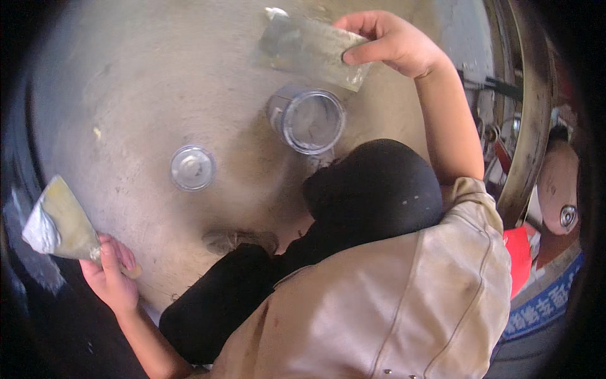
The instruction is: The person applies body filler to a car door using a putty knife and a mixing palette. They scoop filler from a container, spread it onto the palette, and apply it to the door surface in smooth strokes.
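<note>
At the lower left my left hand (113,271) grips the handle of a putty knife (72,221), its wide blade pointing up and away. A thick lump of white putty (41,227) clings to that blade's left side. Up at the far right of centre, my right hand (391,44) pinches the right end of a flat, greyish rectangular plate (309,50) between thumb and fingers. The plate is smeared and held tilted above the floor. Below it stands a clear round plastic tub (312,120) with greyish contents. A shallow round clear lid or dish (192,167) lies apart to its left, with pale residue inside.
My dark-trousered knees (379,183) rise close to the tub. Pale crumbs (96,132) dot the concrete floor (139,82). To the right are a worn upright post (530,114), a red object (517,259) and a blue printed strip (543,309). A dark surface (50,316) borders the left.
</note>
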A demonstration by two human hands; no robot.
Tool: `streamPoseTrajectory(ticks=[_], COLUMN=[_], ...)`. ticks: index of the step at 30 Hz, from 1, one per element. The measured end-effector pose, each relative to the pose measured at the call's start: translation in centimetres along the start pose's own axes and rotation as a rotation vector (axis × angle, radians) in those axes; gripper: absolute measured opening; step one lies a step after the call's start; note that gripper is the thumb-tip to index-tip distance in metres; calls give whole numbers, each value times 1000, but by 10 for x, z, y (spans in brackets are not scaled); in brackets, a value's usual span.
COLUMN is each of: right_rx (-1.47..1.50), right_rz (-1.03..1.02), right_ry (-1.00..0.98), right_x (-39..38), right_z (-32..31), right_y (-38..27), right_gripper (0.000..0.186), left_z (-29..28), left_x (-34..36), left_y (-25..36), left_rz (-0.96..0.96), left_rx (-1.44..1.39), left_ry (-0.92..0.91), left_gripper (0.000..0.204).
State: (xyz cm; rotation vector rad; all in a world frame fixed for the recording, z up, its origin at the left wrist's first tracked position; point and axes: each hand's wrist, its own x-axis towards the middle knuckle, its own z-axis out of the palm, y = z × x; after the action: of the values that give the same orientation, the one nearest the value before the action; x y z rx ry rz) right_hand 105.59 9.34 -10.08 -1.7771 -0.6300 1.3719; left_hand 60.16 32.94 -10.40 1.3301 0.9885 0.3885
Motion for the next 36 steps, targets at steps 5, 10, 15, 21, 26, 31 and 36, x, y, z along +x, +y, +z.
streamPoseTrajectory(ticks=[5,10,15,21,26,31,36], right_rx=[-237,-670,-784,-989,-1101,-1119,-1166], right_rz=[143,-166,48,53,-53,-11,134], right_ry=[107,71,-109,-328,-312,-427,-554], right_x=[-50,-59,-42,-17,-1,19,33], right_z=[-24,-9,28,57,69,85,95], right_y=[59,104,134,159,175,179,181], right_gripper=[29,23,18,13,13,15,19], left_z=[29,70,130,224,266,267,273], left_x=[12,40,71,77,54,44,40], left_y=[-23,-36,-64,-120,-146,-163,-170], left_rz=[-97,-183,-272,-209,-202,-315,-283], left_rx=[38,105,172,150,-5,129,174], left_ry=[-79,-142,-176,-283,-290,-354,-316], left_gripper=[16,15,16,17,32,43,32])
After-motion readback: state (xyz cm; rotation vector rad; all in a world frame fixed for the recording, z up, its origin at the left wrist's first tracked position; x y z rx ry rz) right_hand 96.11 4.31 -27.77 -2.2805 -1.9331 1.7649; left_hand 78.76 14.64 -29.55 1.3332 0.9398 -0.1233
